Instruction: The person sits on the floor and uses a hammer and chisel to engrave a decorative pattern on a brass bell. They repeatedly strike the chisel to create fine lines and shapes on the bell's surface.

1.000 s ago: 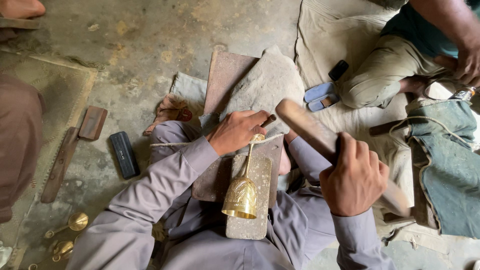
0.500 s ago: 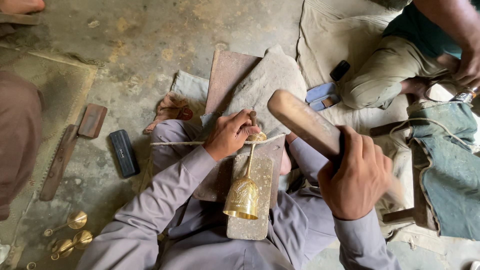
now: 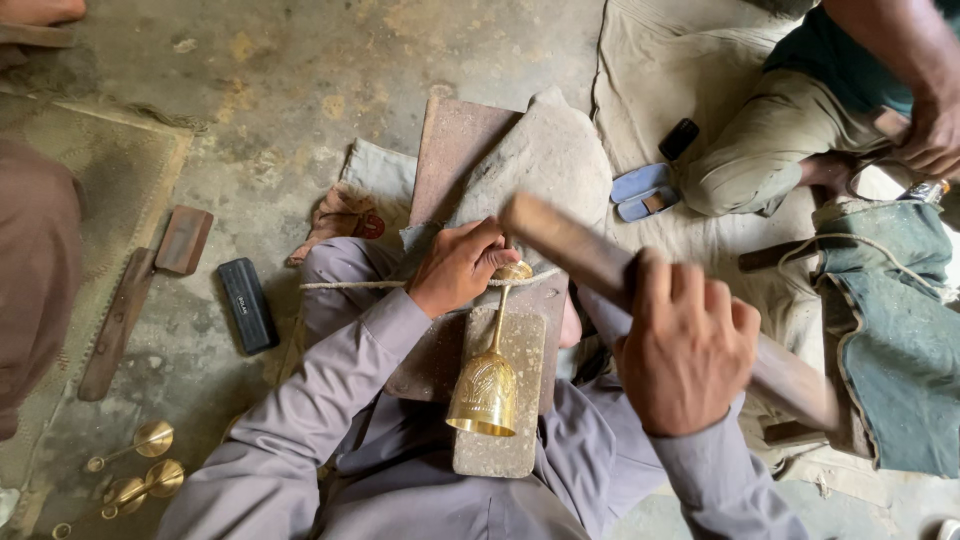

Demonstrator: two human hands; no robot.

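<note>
- A brass goblet [image 3: 487, 375] is laid on a stone slab [image 3: 500, 440] at lower centre, its foot pointing up the frame.
- The goblet's foot is pinched by the left hand [image 3: 458, 265].
- A wooden stick [image 3: 590, 262] is gripped in the closed right hand [image 3: 685, 345], right of centre.
- More brass pieces [image 3: 140, 470] are seen at lower left.

The left hand [image 3: 455, 268] pinned the brass goblet [image 3: 485, 385] on the stone block [image 3: 510, 440]; the right hand [image 3: 685, 345] gripped a wooden mallet [image 3: 575, 245].
</note>
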